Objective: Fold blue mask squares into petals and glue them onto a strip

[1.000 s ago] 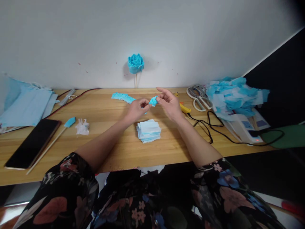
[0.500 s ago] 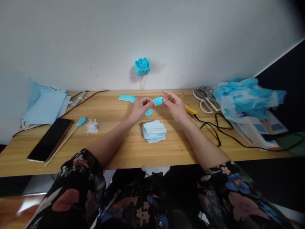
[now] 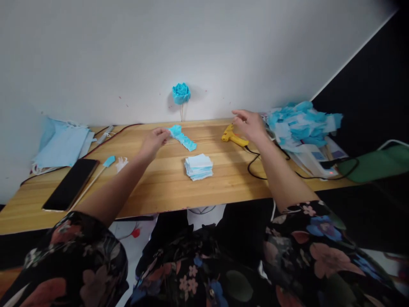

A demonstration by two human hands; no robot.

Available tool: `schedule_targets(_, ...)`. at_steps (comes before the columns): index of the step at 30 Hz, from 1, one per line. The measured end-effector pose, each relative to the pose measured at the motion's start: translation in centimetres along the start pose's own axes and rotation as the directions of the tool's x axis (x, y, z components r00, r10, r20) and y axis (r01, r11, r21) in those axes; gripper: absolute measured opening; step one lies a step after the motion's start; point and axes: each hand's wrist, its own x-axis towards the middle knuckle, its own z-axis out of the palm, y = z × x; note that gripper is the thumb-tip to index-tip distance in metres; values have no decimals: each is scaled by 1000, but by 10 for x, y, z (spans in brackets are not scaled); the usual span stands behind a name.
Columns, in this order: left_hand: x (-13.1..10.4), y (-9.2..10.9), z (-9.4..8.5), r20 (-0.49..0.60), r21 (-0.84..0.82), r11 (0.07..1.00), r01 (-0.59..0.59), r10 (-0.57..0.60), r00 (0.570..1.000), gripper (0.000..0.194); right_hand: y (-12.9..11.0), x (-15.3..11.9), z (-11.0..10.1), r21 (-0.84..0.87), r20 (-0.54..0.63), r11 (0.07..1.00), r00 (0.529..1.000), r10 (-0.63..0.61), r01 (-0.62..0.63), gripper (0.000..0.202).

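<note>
My left hand (image 3: 156, 141) pinches the left end of a blue folded piece (image 3: 174, 130) beside a row of overlapping blue folded pieces (image 3: 187, 142) on the table. My right hand (image 3: 251, 123) is raised at the right, fingers apart and holding nothing, just above the yellow glue gun (image 3: 234, 137). A stack of pale blue and white squares (image 3: 198, 166) lies in front, between my forearms. Behind, a blue flower (image 3: 181, 93) on thin sticks leans against the wall.
At the left are face masks (image 3: 62, 143), a black phone (image 3: 70, 184), a stick with a blue tip (image 3: 109, 161) and a white scrap (image 3: 122, 164). At the right lie a heap of blue and white pieces (image 3: 300, 123) and a black cable (image 3: 255, 175).
My hands have moved apart, the left one leftward with a blue piece, the right one off it toward the glue gun. The view has turned to the right.
</note>
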Motion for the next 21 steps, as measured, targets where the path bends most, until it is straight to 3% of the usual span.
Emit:
schedule_targets(4,-15,-17,-30,-8,94,990,105,-104,995,22,3,-26,-19,-448,225,894,963,147,-32,38)
schedule_targets(6,-22,-20,-38,-7,113,987,111,-111,994,23,4,-40,-20,-550,295,834,923,246,-46,43)
schedule_targets(8,-27,-18,-42,-9,129,984,122,-122,993,23,6,-52,-18,-565,310,824,914,260,-43,45)
schedule_targets(11,-34,-11,-44,-8,171,975,143,-144,990,22,11,-63,-20,-519,277,855,944,177,-8,44)
schedule_targets(14,-39,-9,-46,-3,209,965,157,-160,987,25,20,-67,-34,-512,201,859,969,145,-22,43)
schedule_targets(17,-40,-12,-47,-3,233,958,166,-170,986,34,33,-64,-63,-538,120,836,971,207,-111,44)
schedule_targets(21,-40,-20,-49,-1,234,961,146,-150,989,57,51,-53,-112,-640,47,726,931,363,-251,46)
